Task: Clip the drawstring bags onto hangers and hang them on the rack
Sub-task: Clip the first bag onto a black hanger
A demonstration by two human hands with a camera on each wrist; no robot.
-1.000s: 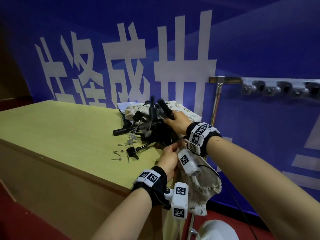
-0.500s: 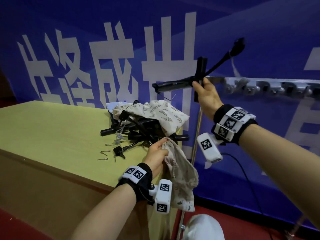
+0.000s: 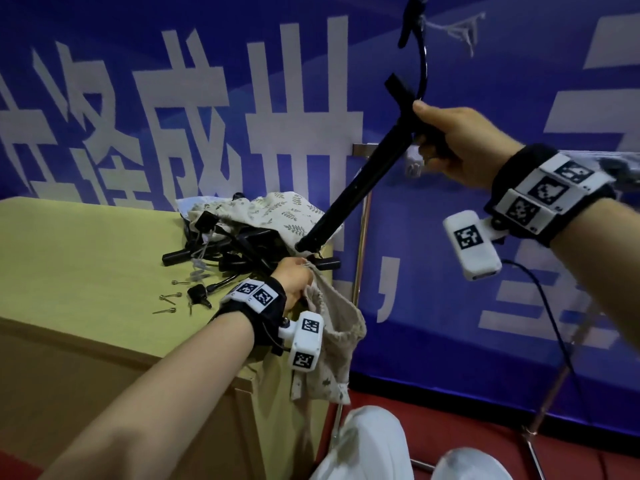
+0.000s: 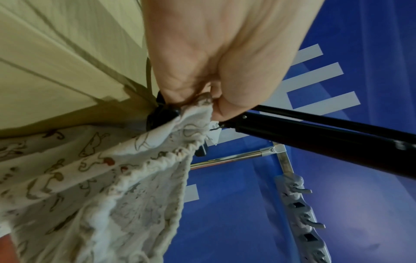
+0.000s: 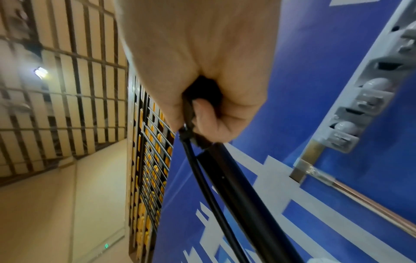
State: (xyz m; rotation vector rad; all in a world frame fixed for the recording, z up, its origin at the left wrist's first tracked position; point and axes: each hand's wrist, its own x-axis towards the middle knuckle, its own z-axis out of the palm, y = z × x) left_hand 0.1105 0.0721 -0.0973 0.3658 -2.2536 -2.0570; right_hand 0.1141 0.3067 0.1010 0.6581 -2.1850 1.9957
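My right hand (image 3: pixel 450 143) grips a black hanger (image 3: pixel 349 188) near its hook, holding it tilted, with the bar's lower end down by my left hand; the right wrist view shows the fingers (image 5: pixel 207 113) curled round the black bar (image 5: pixel 243 195). My left hand (image 3: pixel 294 282) pinches the gathered top of a beige printed drawstring bag (image 3: pixel 332 344), which hangs beside the table's right end. In the left wrist view the bag's top (image 4: pixel 193 113) is pinched right at the end of the hanger (image 4: pixel 315 142), next to a black clip (image 4: pixel 162 115).
A pile of black hangers (image 3: pixel 228 251) and a leaf-print bag (image 3: pixel 273 209) lie on the yellow table (image 3: pixel 86 265), with loose metal pins (image 3: pixel 169 299) nearby. The chrome rack (image 3: pixel 362 237) with grey hooks (image 4: pixel 299 199) stands to the right before a blue banner.
My right hand lifted one hanger out of the pile, raised it and tipped it so its lower end came down to my left hand. The left hand kept hold of the bag.
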